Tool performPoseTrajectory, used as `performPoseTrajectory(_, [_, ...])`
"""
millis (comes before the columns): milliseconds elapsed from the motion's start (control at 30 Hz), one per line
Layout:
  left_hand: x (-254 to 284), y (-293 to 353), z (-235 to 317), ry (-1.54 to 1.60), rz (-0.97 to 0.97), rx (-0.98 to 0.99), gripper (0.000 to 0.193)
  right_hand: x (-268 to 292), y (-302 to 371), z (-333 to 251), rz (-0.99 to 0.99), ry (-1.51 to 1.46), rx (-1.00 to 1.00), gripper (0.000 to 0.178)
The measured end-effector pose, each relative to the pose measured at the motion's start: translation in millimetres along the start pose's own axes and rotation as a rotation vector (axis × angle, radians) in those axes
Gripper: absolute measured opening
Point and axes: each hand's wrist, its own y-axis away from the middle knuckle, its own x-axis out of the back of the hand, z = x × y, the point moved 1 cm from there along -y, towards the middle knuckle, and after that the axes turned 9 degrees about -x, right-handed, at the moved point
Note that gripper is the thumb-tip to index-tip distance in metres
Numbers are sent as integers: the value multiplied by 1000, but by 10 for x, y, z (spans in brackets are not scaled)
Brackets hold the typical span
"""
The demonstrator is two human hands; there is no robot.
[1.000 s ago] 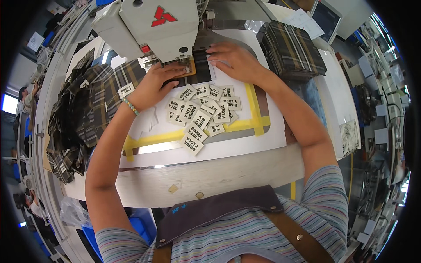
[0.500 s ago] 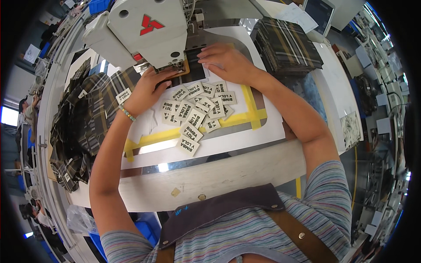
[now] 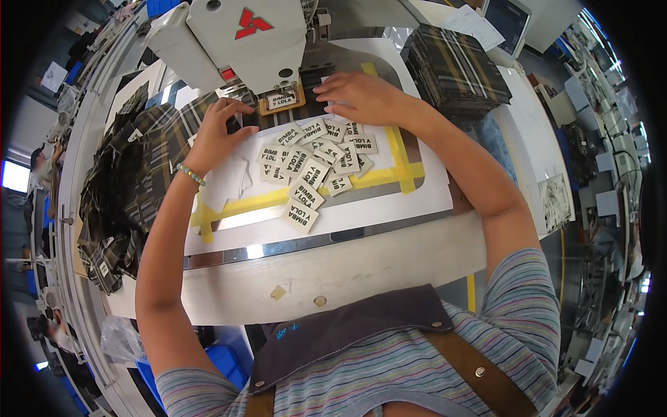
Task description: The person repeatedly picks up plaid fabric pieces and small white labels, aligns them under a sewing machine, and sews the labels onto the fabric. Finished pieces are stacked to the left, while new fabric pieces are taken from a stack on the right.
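A sewing machine head [image 3: 246, 42] stands over a dark plaid fabric piece [image 3: 278, 119]. Beneath the needle area, a brass-coloured clamp frame [image 3: 301, 97] surrounds a white label [image 3: 282, 100] with dark lettering. My left hand [image 3: 221, 132] is beside the frame's left side, thumb and fingers apart and holding nothing visible. To the right of the frame, my right hand [image 3: 361, 99] has its fingers stretched out over the fabric's edge, seemingly touching it. A loose pile of similar white labels [image 3: 316, 163] lies between my forearms.
White paper [image 3: 375, 212] with yellow tape [image 3: 243, 205] covers the metal plate. Plaid pieces [image 3: 149, 167] are heaped at the left; a neat plaid stack [image 3: 458, 69] stands at the right. A screen [image 3: 506, 24] is behind it. Plastic bag [image 3: 121, 339] and blue bin [image 3: 226, 361] sit below.
My left hand has drawn back left from the clamp frame, uncovering the label inside it. The right hand remains almost where it was. The whole view has shifted slightly.
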Motion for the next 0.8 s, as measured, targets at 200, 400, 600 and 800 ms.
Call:
performPoseTrajectory(200, [-140,-39,218,16,-8,28,39,473,85,-333,-187,90,-177,42])
performPoseTrajectory(400, [-333,-145,129,-3,162,-70,28,411,229,-256,-90,199,-114,42])
performPoseTrajectory(600, [-337,-162,35,51,219,-52,23,125,189,-248,60,296,-47,26])
performPoseTrajectory(800, [-391,-75,32,271,270,23,25,141,196,-428,221,213,-69,21])
